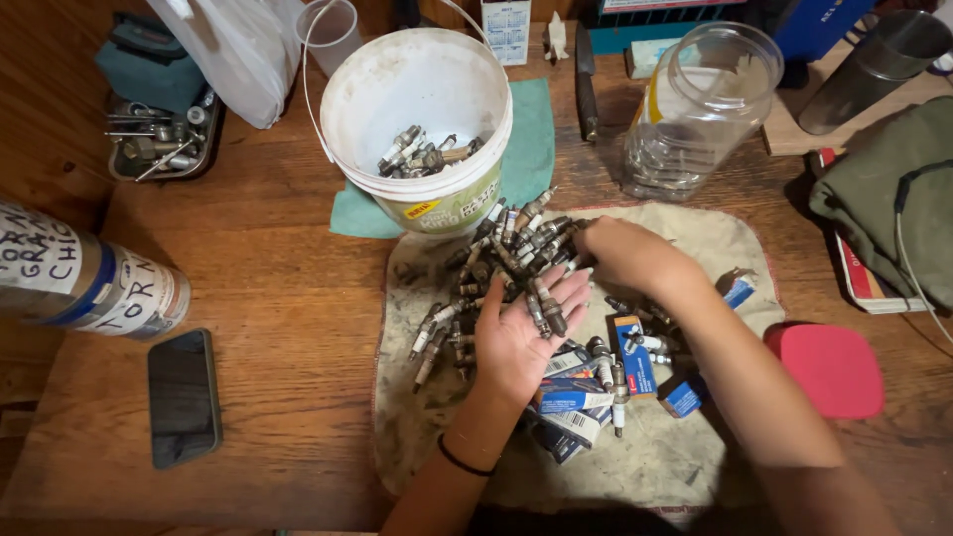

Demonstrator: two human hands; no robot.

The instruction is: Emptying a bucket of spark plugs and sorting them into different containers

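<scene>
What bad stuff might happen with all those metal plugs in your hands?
The left hand lies palm up with a few spark plugs loose on it, so they might roll off onto the dirty cloth. The right hand reaches into the pile of spark plugs, which looks grimy and could smear or scratch fingers. The white bucket stands right beside the pile; a bump might tip it.

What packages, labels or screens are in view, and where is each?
Small boxes: blue and white, on the cloth by the hands.
Bucket label: green and yellow, on the white bucket's front.
Taped cylinder: far left, lying down, white handwritten labels.
Phone: lower left, dark screen.
Card: top, white, upright.
</scene>
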